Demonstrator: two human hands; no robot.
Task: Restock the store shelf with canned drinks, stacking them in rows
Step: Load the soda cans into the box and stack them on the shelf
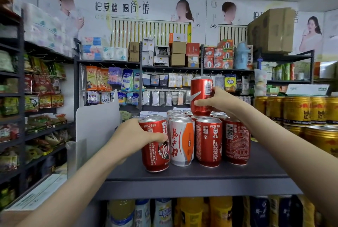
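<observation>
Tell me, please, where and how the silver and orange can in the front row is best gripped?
Grip the silver and orange can by its rim from above. It stands upright with red cans tight on both sides, so the side walls are blocked; only the top and front face are free.

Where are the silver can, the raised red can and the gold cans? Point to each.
Silver can [181,141]: head view, middle of its label.
Raised red can [200,95]: head view, its side above the thumb.
Gold cans [296,109]: head view, front of one can.
</observation>
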